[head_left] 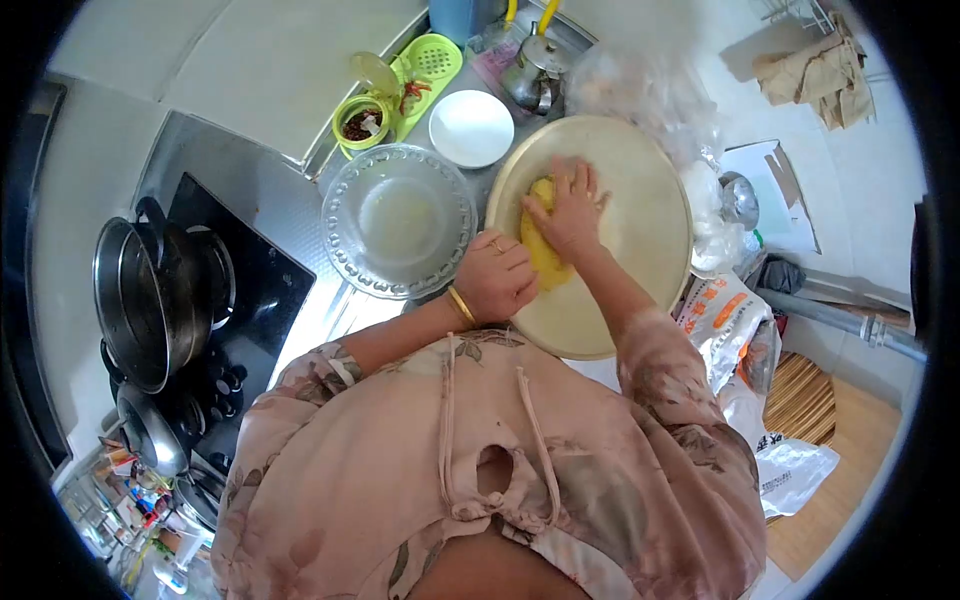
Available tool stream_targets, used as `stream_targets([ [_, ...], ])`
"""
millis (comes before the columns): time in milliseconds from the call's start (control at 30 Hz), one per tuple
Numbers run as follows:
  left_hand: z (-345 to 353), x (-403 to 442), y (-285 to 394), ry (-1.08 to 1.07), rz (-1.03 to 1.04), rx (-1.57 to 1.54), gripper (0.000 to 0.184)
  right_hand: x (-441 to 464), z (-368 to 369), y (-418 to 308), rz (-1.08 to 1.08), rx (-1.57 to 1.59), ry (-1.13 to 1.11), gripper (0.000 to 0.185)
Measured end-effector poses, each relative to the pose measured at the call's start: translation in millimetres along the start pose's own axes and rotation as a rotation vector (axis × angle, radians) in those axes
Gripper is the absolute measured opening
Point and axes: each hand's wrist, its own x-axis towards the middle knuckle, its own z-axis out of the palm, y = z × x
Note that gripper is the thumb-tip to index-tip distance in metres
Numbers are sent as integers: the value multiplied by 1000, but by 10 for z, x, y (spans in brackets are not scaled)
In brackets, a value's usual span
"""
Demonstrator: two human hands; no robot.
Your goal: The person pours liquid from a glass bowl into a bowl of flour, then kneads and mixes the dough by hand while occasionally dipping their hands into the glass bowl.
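Note:
A wide cream basin sits in front of me with a yellow lump of dough in its left half. My right hand presses on the dough, fingers stretched and spread, the thumb lying across it. Closed in a fist, my left hand grips the basin's near left rim; the fingers' undersides are hidden. Beside it, on the left, stands a clear glass bowl with a beaded rim and a little pale residue at its bottom.
Behind the glass bowl are a white plate, a green-lidded jar of dark red flakes and a metal pot. A black wok stands over the hob at left. Plastic bags crowd the basin's right side.

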Motion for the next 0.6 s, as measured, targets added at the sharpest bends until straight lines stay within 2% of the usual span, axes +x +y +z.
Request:
stream_targets([
  [100, -35, 15, 16, -43, -17, -4, 17, -295, -392, 45, -154, 30, -107, 79],
  [200, 61, -15, -15, 20, -29, -39, 16, -534, -73, 30, -278, -47, -237, 73],
  [300, 13, -32, -13, -95, -70, -49, 11, -515, 81, 12, -307, 49, -197, 70],
  [400, -43, -30, -25, 7, -105, -222, 13, -548, 129, 62, -295, 56, -109, 70],
  [433, -237, -20, 11, 82, -188, -173, 18, -545, 126, 53, -309, 63, -66, 71],
  [533, -762, -433, -171, 409, -503, 142, 31, -540, -42, -2, -252, 95, -221, 70],
  [600, -1003, -1001, -490, 460, -782, 208, 38, -529, -340, -50, -216, 196, -82, 69],
])
